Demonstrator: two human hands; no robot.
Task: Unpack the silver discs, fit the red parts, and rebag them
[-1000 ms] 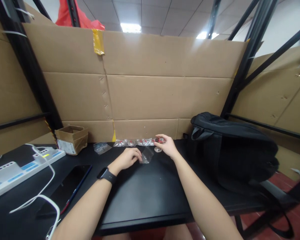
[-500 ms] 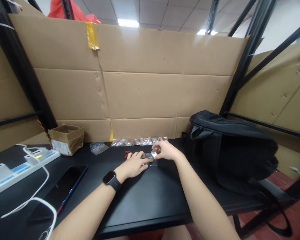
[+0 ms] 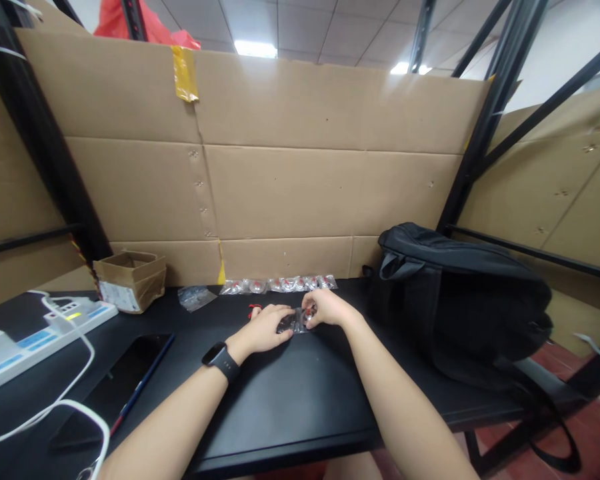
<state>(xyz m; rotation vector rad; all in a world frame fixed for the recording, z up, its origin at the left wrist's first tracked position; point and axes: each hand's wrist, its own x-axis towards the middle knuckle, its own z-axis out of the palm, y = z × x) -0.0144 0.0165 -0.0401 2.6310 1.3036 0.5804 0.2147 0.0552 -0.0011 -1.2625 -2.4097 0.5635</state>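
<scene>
A small clear plastic bag (image 3: 299, 322) lies on the black table between my two hands. My left hand (image 3: 265, 328) rests at its left end, the fingers over the plastic and the thumb on the near edge. At the right end, my right hand (image 3: 329, 308) pinches a small clear round piece with red on it (image 3: 310, 316), partly covered by the fingers. Whether that piece is inside the bag or against it I cannot tell. A red string (image 3: 254, 309) shows beside my left hand. Behind both hands runs a row of several bagged clear round pieces with red marks (image 3: 280, 285).
A crumpled clear bag (image 3: 195, 297) and an open cardboard box (image 3: 131, 280) stand back left. Nearer are a white power strip (image 3: 35, 343), a white cable (image 3: 83, 363) and a dark tablet (image 3: 125, 377). A black backpack (image 3: 460, 300) fills the right side, before a cardboard wall (image 3: 280, 193).
My right hand has lowered the round piece slightly, down to the right end of the bag. My left hand has shifted a little, and more of the bag shows between the hands.
</scene>
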